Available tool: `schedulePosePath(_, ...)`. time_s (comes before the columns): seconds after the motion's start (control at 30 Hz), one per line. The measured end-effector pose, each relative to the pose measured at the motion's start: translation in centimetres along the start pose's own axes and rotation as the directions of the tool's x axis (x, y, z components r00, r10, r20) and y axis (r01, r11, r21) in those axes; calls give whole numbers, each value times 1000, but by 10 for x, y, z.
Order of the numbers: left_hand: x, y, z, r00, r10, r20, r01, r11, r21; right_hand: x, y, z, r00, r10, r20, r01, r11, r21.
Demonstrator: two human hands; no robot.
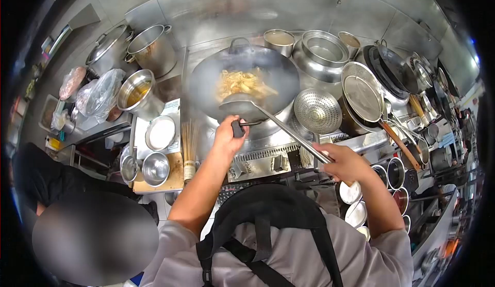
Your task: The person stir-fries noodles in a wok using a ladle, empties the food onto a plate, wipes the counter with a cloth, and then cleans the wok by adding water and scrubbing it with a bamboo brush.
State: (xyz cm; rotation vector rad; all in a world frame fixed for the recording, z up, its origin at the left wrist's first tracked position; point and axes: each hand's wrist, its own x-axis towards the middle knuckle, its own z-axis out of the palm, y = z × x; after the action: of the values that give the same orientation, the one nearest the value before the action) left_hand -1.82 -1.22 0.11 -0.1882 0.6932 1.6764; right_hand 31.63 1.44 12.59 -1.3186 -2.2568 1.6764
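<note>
A large dark wok sits on the stove, with steaming yellow-brown noodle-like food in its middle. My left hand is closed round a black-covered handle at the wok's near rim. Across from it, my right hand grips the long metal handle of a ladle. The ladle's bowl lies in the wok against the near side of the food. Just right of the wok rests a perforated metal skimmer.
Left are tall pots, a pot of orange liquid, a white bowl and a bamboo brush. Strainers and stacked woks stand right. A co-worker in black is at the lower left.
</note>
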Motion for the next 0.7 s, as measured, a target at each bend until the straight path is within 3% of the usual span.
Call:
schedulePosePath(0.03, 11, -2, -3, 1000, -6, 2, 6, 1000, 1, 4, -10, 5, 998, 52, -47, -59, 986, -153)
schedulePosePath(0.07, 14, -6, -13, 1000, -9, 13, 9, 1000, 5, 21, -1, 13, 997, 49, -59, -58, 987, -153)
schedulePosePath(0.13, -1, -23, -44, 1000, 19, 2, -19, 995, 101, 70, 31, 28, 945, -262, -197, 194, 931, -311)
schedulePosePath(0.2, -29, -37, -76, 995, -25, -92, 37, 990, 133, 64, 11, 32, 942, -247, -228, 179, 942, -284)
schedulePosePath(0.23, -56, -45, -81, 997, 19, -76, -9, 991, 131, 60, 6, 34, 942, -223, -252, 158, 954, -253)
schedulePosePath(0.27, -81, -46, -70, 990, 22, -137, -5, 992, 125, 58, 30, 32, 820, -505, -268, 389, 836, -386)
schedulePosePath(0.3, -86, -39, -54, 991, 25, -131, -8, 992, 125, 41, 24, 22, 817, -510, -270, 391, 833, -390)
schedulePosePath(0.33, -87, -31, -37, 995, 7, -99, -2, 998, 55, 12, 7, 11, 943, -262, -207, 227, 957, -178)
schedulePosePath(0.37, -82, -24, -24, 997, -8, -72, 7, 1000, -18, -5, 0, 5, 997, -6, -79, 8, 1000, 19)
schedulePosePath(0.4, -69, -13, -8, 994, -25, -108, 18, 998, -67, -7, 7, 1, 998, 1, -69, 0, 1000, 18)
schedulePosePath(0.43, -48, -5, -5, 999, -54, 0, 54, 996, -68, -8, 14, -3, 999, -6, -36, 7, 999, 33)
schedulePosePath(0.47, -37, -5, 13, 998, 40, -51, -40, 999, 4, -7, 17, -5, 1000, -18, -6, 18, 999, 46)
schedulePosePath(0.5, -3, -1, 1, 1000, -8, 8, 9, 999, -51, 1, 11, -3, 1000, -20, -7, 21, 999, 45)
schedulePosePath(0.57, 17, -4, -11, 1000, 21, -18, -21, 1000, -4, 26, -5, 9, 997, 22, -78, -33, 988, -153)
schedulePosePath(0.6, 11, -9, -15, 1000, 19, -11, -19, 1000, -5, 46, 10, 17, 996, 21, -84, -34, 987, -155)
schedulePosePath(0.63, -2, -17, -27, 999, 21, -33, -19, 998, 66, 77, 33, 24, 961, -206, -185, 154, 953, -260)
schedulePosePath(0.67, -15, -24, -40, 998, 27, -56, -20, 990, 138, 81, 38, 29, 920, -321, -225, 243, 917, -315)
schedulePosePath(0.7, -27, -30, -56, 995, -51, -84, 58, 996, 74, 85, 43, 34, 863, -432, -262, 319, 868, -380)
